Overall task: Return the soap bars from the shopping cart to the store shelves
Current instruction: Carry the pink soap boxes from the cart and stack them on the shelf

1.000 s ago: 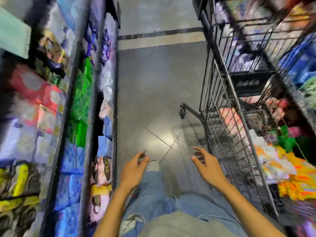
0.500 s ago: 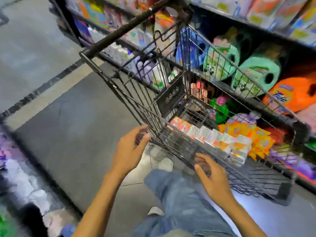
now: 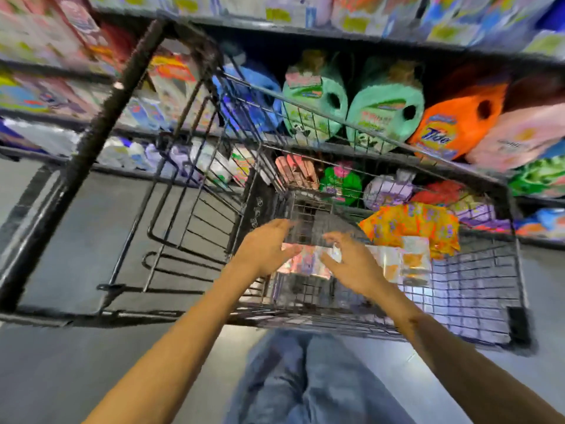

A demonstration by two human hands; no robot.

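Note:
A black wire shopping cart (image 3: 477,301) stands in front of me, its handle bar (image 3: 91,142) slanting at the left. A row of boxed soap bars (image 3: 406,258) lies in its basket, beside orange-yellow packs (image 3: 409,223). Both of my hands reach down inside the basket. My left hand (image 3: 264,247) and my right hand (image 3: 351,261) hover with fingers spread on either side of the leftmost soap boxes (image 3: 305,260). Neither hand grips anything, though motion blur softens the fingertips.
Store shelves (image 3: 336,33) behind the cart hold green (image 3: 315,96), orange (image 3: 455,117) and pink detergent jugs, with boxes and bags further left. Grey floor (image 3: 76,224) lies left of the cart. My jeans-clad legs (image 3: 308,377) show below.
The view swung from the left shelves and the aisle round onto the cart. Both hands moved from outside the cart's near wall into the basket, over the soap boxes.

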